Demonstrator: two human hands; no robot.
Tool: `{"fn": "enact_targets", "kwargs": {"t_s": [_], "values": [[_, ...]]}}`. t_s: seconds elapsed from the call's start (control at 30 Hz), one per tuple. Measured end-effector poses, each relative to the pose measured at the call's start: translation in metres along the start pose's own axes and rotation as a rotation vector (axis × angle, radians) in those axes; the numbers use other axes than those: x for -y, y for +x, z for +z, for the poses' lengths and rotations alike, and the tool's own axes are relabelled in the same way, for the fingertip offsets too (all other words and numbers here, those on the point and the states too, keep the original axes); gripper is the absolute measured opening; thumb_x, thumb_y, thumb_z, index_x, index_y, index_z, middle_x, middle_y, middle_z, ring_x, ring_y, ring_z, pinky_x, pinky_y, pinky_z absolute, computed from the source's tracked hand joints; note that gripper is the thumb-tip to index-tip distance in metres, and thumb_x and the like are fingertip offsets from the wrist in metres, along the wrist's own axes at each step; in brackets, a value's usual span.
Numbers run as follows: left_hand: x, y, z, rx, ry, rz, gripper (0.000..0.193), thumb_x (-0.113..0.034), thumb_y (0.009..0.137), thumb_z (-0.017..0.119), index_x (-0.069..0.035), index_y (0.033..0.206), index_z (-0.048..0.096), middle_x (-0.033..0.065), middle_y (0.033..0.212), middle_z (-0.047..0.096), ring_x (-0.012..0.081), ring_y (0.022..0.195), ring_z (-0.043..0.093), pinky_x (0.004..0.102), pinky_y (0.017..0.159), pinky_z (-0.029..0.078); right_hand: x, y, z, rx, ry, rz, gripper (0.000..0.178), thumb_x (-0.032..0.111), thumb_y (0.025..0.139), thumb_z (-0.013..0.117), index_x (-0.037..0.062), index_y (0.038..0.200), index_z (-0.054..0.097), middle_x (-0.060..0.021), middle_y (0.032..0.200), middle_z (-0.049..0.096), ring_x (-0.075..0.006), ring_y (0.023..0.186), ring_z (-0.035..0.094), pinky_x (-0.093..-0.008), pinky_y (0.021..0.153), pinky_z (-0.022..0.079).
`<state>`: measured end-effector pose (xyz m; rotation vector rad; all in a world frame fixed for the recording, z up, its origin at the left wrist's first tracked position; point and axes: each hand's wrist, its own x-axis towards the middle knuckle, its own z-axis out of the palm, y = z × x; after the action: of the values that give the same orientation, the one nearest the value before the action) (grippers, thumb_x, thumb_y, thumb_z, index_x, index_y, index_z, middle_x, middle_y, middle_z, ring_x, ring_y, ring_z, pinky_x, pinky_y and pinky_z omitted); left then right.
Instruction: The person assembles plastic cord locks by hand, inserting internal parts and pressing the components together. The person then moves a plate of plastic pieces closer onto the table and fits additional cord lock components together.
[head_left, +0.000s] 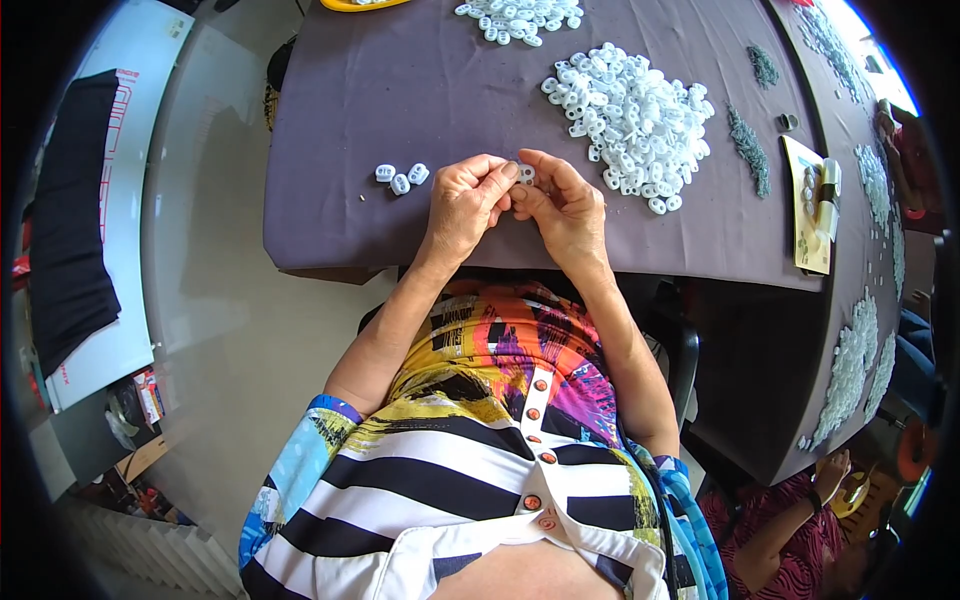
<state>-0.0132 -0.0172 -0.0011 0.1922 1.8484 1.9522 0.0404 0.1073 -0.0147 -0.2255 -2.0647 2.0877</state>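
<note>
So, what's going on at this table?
A person is holding a small white piece at the fingertips of the left hand and right hand, near the edge of a cloth-covered table. Three white pieces lie off to the left, and a large white heap lies ahead, to the right.

Head-worn fisheye, facing down past shirt [440, 440] onto left hand [465, 204], right hand [571, 216], close by.
</note>
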Motion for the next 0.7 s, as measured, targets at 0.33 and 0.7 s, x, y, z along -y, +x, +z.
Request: {"fn": "enact_targets", "kwargs": {"t_s": [0.33, 0.7], "values": [[-0.001, 0.003, -0.011, 0.088, 0.102, 0.039, 0.021, -0.021, 0.089, 0.057, -0.003, 0.081, 0.064, -0.0035, 0.055, 0.05, 0.0009, 0.045, 0.039, 0.0169, 0.04, 0.031, 0.002, 0.001, -0.002, 0.008, -0.124, -0.117, 0.029, -0.002, 0.079, 0.065, 0.0012, 0.108, 0.062, 0.0001, 0.076, 0.054, -0.0053, 0.063, 0.055, -0.0188, 0.054, 0.047], [-0.002, 0.004, -0.015, 0.127, 0.052, 0.024, 0.02, -0.021, 0.089, 0.058, -0.004, 0.083, 0.064, -0.0047, 0.057, 0.049, -0.0002, 0.045, 0.037, 0.0152, 0.039, 0.028, 0.007, 0.001, 0.0, 0.039, -0.203, -0.167, 0.026, -0.001, 0.08, 0.063, -0.0008, 0.106, 0.062, -0.0027, 0.078, 0.056, -0.0069, 0.063, 0.057, -0.0196, 0.054, 0.048]]}}
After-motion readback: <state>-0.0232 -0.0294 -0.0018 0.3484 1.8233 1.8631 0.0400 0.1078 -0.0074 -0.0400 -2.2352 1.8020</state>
